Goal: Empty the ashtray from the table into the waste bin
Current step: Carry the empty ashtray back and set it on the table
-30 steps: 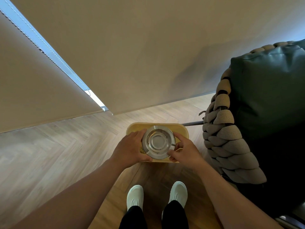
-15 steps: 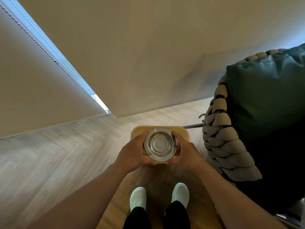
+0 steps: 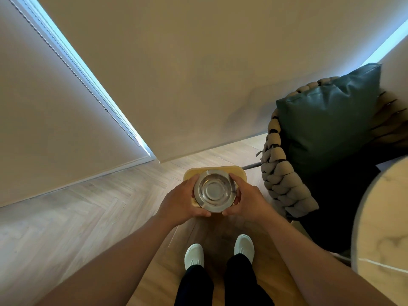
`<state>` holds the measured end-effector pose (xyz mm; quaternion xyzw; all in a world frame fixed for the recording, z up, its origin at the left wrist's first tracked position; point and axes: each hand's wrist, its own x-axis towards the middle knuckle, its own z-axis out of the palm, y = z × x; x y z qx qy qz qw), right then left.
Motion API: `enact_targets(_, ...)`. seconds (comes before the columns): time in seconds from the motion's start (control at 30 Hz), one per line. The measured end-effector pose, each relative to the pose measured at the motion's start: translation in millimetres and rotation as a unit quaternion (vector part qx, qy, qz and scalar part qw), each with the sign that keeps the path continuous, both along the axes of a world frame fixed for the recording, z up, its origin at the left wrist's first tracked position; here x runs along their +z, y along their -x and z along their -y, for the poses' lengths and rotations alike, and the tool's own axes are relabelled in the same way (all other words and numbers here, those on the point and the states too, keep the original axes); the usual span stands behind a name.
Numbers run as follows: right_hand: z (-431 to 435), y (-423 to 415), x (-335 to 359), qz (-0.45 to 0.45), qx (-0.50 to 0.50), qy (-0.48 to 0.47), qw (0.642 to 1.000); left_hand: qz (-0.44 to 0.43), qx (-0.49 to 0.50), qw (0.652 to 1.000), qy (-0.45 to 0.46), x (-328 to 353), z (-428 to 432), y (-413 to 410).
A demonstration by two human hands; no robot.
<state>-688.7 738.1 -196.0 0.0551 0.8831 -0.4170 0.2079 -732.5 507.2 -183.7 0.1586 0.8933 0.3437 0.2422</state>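
A round shiny metal ashtray [image 3: 214, 191] hangs over a yellow waste bin [image 3: 239, 172] that stands on the wooden floor by the wall. My left hand [image 3: 180, 200] grips the ashtray's left side and my right hand [image 3: 248, 198] grips its right side. The ashtray faces up towards me and its bowl looks bare. Most of the bin's opening is hidden behind the ashtray and my hands.
A woven rope chair [image 3: 284, 182] with a dark green cushion [image 3: 326, 120] stands close on the right. A round marble table edge [image 3: 379, 217] shows at the far right. Beige blinds [image 3: 66, 96] hang ahead. My white shoes [image 3: 218, 248] stand just short of the bin.
My right hand shifted from pinching the ashtray's near rim to cupping its right side. The view lifted and turned, bringing the marble table into sight.
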Motion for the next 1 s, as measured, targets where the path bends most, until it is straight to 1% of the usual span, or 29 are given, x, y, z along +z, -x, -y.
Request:
enact_targets(0.2, 18, -29, 63, -0.030, -0.024, 0.003, 0.999, -0.023, -0.025, 0.999, -0.014, 59, 11, -18)
enact_targets(0.33, 26, -57, 97, -0.031, -0.051, -0.018, 0.998, -0.037, -0.056, 0.998, -0.009, 89, 17, -37)
enact_targets(0.47, 30, -84, 116, -0.036, -0.075, -0.029, 0.996, -0.050, -0.079, 0.995, -0.019, 105, 18, -56)
enact_targets(0.57, 30, -108, 125, -0.032, -0.102, -0.017, 0.994, -0.050, -0.101, 0.993, -0.031, 117, 16, -71)
enact_targets(0.67, 30, -133, 133, -0.050, -0.130, -0.008, 0.990, -0.045, -0.134, 0.989, -0.035, 126, 11, -81)
enact_targets(0.83, 26, -181, 148, -0.083, -0.189, -0.019, 0.978, -0.049, -0.195, 0.978, -0.060, 140, -9, -102)
enact_targets(1.0, 16, -242, 155, -0.091, -0.265, -0.040, 0.959, -0.047, -0.271, 0.958, -0.080, 143, -41, -133)
